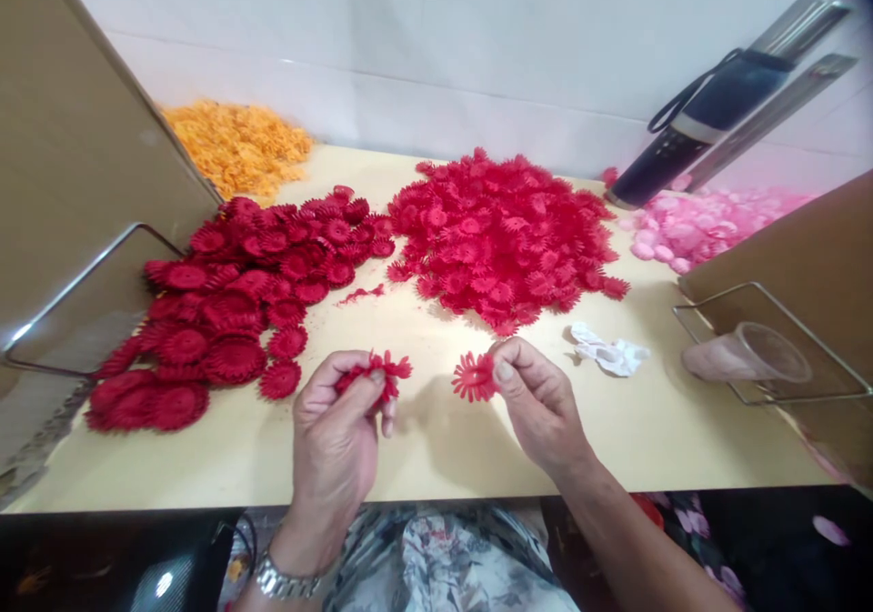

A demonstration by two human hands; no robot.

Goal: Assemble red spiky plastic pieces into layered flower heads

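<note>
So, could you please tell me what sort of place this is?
Probably a small craft workplace: on the table lie a heap of red flower-like pieces and an orange pile, and the left hand and right hand hold similar red pieces.

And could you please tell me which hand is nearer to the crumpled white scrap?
Right: the right hand is just left of the crumpled white scrap; the left hand is much farther left.

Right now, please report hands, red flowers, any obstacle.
Left hand pinching red petals. Right hand pinching red flower. Nothing between hands; white scrap off right.
</note>
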